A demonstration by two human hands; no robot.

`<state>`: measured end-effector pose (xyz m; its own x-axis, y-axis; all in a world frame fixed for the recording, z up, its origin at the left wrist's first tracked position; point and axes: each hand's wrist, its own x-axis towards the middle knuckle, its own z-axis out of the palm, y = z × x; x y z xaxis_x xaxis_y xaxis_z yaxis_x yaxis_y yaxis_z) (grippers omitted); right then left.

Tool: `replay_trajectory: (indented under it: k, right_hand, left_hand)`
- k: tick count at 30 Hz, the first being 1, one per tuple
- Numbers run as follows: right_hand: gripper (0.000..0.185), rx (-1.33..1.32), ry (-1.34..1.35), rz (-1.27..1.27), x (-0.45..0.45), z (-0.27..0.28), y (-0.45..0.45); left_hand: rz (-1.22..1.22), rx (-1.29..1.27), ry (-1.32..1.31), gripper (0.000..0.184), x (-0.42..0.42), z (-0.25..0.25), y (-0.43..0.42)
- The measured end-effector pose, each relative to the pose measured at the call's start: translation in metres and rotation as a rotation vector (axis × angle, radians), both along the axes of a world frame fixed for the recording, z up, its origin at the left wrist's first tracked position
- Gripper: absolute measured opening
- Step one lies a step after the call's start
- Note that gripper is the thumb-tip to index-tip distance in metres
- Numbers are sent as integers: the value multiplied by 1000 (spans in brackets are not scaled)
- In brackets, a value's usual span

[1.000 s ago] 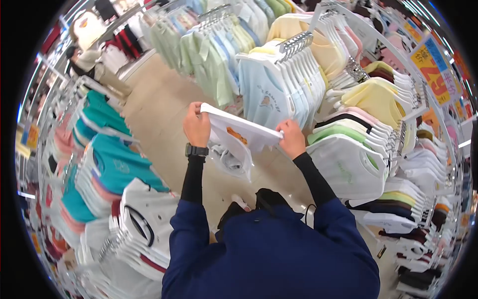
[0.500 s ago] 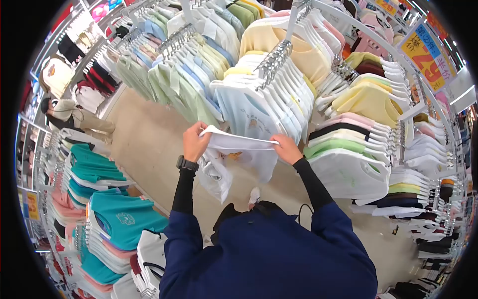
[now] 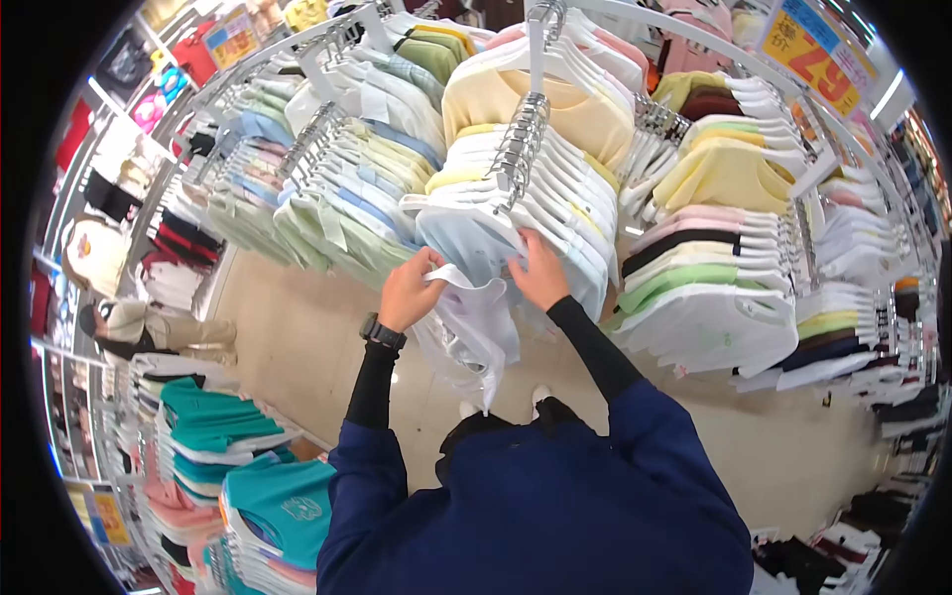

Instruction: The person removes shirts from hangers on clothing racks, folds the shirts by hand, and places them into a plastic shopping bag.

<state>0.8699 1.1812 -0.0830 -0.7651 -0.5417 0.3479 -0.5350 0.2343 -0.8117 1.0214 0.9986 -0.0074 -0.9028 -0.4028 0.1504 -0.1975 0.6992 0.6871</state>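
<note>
My left hand [image 3: 410, 290] pinches the upper edge of a white shirt [image 3: 468, 322], which hangs loosely folded below my fingers. Just right of it, my right hand [image 3: 540, 273] is at the right shoulder of the front light blue shirt [image 3: 458, 236] on the rack. Its thumb lies on the near side, and the other fingertips are partly hidden at the garment's edge. Behind that shirt, several white shirts [image 3: 570, 223] hang close together on white hangers with metal hooks [image 3: 521, 144].
Green shirts [image 3: 342, 233] hang to the left, and a white shirt with a green print [image 3: 714, 322] fronts the right row. Teal shirts [image 3: 288, 506] stand at lower left. A person [image 3: 164, 327] is in the left aisle. Beige floor [image 3: 307, 337] runs between racks.
My right hand has let go of the white shirt's edge and moved up to the hanging light blue shirt. The white shirt, stretched between both hands before, now droops from my left hand.
</note>
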Motion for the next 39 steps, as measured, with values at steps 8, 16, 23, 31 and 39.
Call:
replay_trajectory:
  k: [8, 16, 23, 31, 39]
  right_hand:
    - [35, 23, 138, -275, 15, 48, -18]
    - [39, 56, 181, -452, 70, 65, 37]
    - [34, -47, 0, -561, 165, 56, 124]
    - [29, 94, -7, -470, 185, 53, 124]
    - [27, 31, 17, -360, 173, 68, 135]
  left_hand:
    - [-61, -3, 146, 19, 6, -6, -24]
    - [-104, -8, 61, 18, 9, -32, -35]
    - [55, -222, 92, 16, -13, -25, -44]
    - [-4, -338, 244, 17, -13, -11, 14]
    - [107, -283, 141, 24, -33, -6, -21]
